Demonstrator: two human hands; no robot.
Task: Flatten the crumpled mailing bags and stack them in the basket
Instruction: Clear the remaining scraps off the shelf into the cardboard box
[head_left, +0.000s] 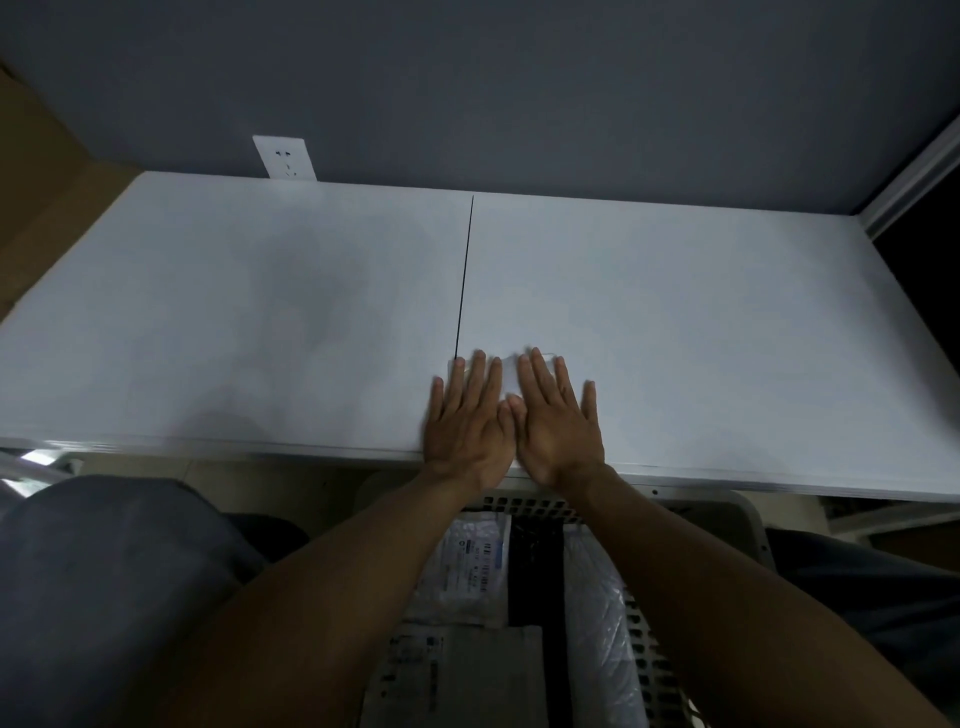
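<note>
The fingers (474, 379) of the left hand (467, 426) lie straight and a little spread, pressed flat on a white mailing bag (506, 378). Those of the right hand (558, 423) do the same just beside them, and the two thumbs touch in the middle. Neither hand pinches anything. The bag lies on the white worktop (234, 312), close to its front edge and almost wholly under the palms.

The bag's left corner sits right at the dark seam (464, 275) between the two worktop panels. A stroke pushed that way could catch the film in the gap and fold it over. In the middle, where the thumbs meet, any trapped air has nowhere to go unless the palms move apart, so a pleat could get pressed in rather than out. The heels of both hands reach the worktop's front edge, and a thin bag on a smooth surface may slide towards the person and drop off half-flattened. It would probably land in the perforated basket (524, 503) below, on top of the labelled bag (467, 566) and clear plastic bag (597, 623) already there.

Only slivers of the bag show, past the fingertips and between the hands. It is pale, thin and nearly the worktop's own colour, with a faintly raised far edge. The blur hides any creases.
</note>
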